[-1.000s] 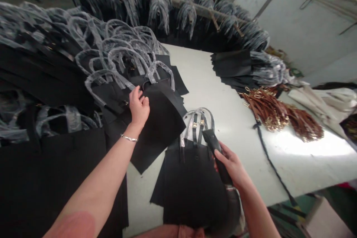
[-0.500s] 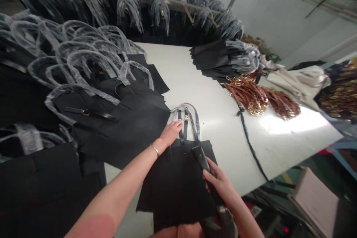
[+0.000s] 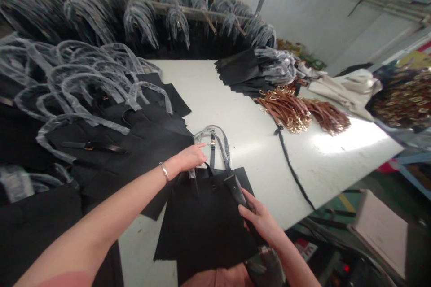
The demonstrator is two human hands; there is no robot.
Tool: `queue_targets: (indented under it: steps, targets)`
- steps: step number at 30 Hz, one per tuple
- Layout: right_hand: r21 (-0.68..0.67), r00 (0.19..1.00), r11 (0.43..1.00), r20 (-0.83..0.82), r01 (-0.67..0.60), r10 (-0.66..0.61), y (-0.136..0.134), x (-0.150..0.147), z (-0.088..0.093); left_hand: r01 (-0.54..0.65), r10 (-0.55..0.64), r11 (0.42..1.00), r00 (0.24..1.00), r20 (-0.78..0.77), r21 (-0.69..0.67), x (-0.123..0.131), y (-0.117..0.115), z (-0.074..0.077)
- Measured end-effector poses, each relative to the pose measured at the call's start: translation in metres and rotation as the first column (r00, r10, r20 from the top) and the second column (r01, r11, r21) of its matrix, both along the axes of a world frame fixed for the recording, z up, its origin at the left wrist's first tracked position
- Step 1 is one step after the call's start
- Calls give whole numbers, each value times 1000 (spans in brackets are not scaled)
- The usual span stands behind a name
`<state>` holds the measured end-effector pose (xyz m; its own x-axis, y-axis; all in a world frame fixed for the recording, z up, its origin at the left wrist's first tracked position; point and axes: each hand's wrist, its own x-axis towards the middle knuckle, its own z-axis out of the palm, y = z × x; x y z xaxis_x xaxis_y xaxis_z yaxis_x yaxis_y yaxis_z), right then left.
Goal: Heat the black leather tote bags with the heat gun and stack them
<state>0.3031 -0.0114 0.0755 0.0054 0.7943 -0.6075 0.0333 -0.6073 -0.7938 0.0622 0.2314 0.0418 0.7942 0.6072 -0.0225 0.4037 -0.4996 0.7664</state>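
Note:
A black bag panel (image 3: 205, 215) lies in front of me, its handles (image 3: 220, 136) wrapped in clear plastic and pointing away. My left hand (image 3: 191, 157) is at its top left edge, index finger stretched out, the other fingers curled on a bent black strap (image 3: 209, 168). A second strap with a gold buckle (image 3: 213, 142) lies straight between the handles. My right hand (image 3: 257, 215) is wrapped around a long black tool (image 3: 237, 190) with a broad squared end, which rests over the panel's upper right part. What kind of tool it is, I cannot make out.
Black panels (image 3: 144, 139) with plastic-wrapped handles are heaped on the left. Across the white table (image 3: 259, 166) lie brown straps with gold clips (image 3: 289, 112), stacked black panels (image 3: 239, 69) and a black cord (image 3: 294, 168). Behind is a hanging rack (image 3: 158, 6); a stool (image 3: 380, 233) stands right.
My left hand has moved left and toward me from between the handles, bending the strap back over the panel's top edge. My right hand keeps its hold on the tool. The view has shifted slightly.

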Motion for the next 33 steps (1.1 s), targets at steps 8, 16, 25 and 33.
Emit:
queue_targets:
  steps: [8,16,25,33]
  targets:
    - [23,982,985,-83,-169,171,15,-5,31,-283,420,492,906,-60,-823,-15,-109,0]
    - [-44,926,959,-279,-279,256,33,-15,36,-190,716,264,695,60,-946,3,-158,-26]
    - [-107,952,965,-221,-238,211,25,-9,37,-89,866,78,500,24,-993,22,-181,-23]
    - [-41,979,982,-105,-182,177,21,5,36,-124,931,0,362,-45,-992,42,-206,-41]
